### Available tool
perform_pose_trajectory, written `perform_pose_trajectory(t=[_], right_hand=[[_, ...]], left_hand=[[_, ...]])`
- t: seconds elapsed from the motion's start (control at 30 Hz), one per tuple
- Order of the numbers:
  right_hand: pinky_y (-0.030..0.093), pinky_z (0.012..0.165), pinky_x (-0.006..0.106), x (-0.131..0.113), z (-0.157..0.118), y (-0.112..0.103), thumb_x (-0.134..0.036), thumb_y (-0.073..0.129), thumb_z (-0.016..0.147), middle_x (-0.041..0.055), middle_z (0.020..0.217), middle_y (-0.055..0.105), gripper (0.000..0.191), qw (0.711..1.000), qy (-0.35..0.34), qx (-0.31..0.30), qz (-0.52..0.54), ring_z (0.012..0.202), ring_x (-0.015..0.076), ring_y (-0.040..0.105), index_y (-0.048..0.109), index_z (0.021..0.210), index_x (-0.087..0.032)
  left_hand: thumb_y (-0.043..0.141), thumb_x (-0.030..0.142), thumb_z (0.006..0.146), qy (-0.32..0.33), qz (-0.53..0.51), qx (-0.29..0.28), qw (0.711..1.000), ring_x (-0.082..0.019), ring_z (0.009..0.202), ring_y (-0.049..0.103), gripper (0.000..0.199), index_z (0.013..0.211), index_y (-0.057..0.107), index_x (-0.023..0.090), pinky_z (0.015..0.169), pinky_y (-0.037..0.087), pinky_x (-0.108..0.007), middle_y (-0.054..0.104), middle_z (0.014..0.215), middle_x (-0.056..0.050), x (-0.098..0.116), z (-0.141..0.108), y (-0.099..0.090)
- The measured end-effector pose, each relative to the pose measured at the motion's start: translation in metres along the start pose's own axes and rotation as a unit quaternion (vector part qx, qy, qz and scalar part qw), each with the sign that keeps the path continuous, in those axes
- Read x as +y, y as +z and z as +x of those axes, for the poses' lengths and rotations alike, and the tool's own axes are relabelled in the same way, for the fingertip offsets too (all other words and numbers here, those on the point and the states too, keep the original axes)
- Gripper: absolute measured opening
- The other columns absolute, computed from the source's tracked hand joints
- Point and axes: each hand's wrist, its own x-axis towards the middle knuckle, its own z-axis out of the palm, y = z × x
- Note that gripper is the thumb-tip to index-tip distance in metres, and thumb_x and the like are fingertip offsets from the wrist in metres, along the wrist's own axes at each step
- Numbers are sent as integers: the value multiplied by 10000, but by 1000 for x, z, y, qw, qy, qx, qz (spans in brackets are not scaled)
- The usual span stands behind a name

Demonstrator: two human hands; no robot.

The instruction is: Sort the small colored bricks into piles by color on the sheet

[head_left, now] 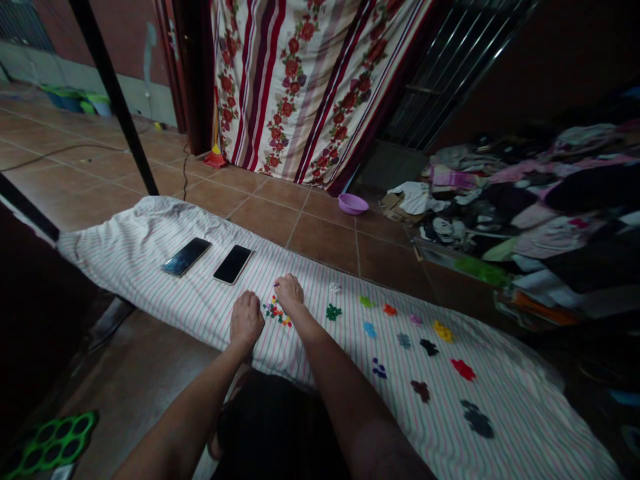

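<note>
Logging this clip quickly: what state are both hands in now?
Left hand: lying beside the mixed-colour pieces; open or closed cannot be told.
Right hand: bent, dark speck at its tips; grip cannot be told.

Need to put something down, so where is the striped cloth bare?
The striped cloth is bare left of the left phone and right of the red pile and dark grey pile. Crowded: the mixed pieces by left hand and right hand, and from white pile to yellow pile.
</note>
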Motion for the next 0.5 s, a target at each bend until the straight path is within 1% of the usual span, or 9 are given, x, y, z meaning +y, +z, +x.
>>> perform_pose_trajectory(t=[0.1, 0.2, 0.37, 0.5], right_hand=[[428, 806, 316, -2, 2, 3, -144, 531, 876, 105, 955, 620, 216, 1000, 15, 8, -2, 962, 218, 549, 730, 879, -229], [423, 805, 313, -3, 1, 3, -146, 540, 868, 90, 927, 618, 196, 1000, 12, 18, 1, 944, 206, 548, 713, 842, -235], [411, 827, 308, -6, -5, 0, -195, 559, 853, 82, 948, 623, 130, 1000, -11, 18, -8, 943, 206, 547, 683, 865, -233], [398, 844, 290, -7, -10, -3, -182, 539, 845, 64, 934, 640, 125, 999, -23, 29, 4, 925, 189, 550, 648, 885, -228]], left_hand=[[416, 86, 824, 1, -1, 5, 1000, -263, 1022, 557, 195, 924, 559, 176, 927, 464, -429, 612, 1026, -141, 0, 0, 1], [419, 80, 819, -1, -1, 6, 1000, -262, 1021, 563, 204, 926, 558, 183, 929, 461, -437, 612, 1029, -135, 0, -1, 2], [423, 85, 822, -1, 0, 4, 1000, -265, 1020, 568, 194, 923, 557, 184, 927, 456, -439, 613, 1012, -129, -1, -1, 3], [423, 86, 820, 2, 3, 3, 1000, -261, 1016, 564, 187, 906, 551, 193, 922, 453, -428, 606, 1012, -119, -1, -1, 2]])
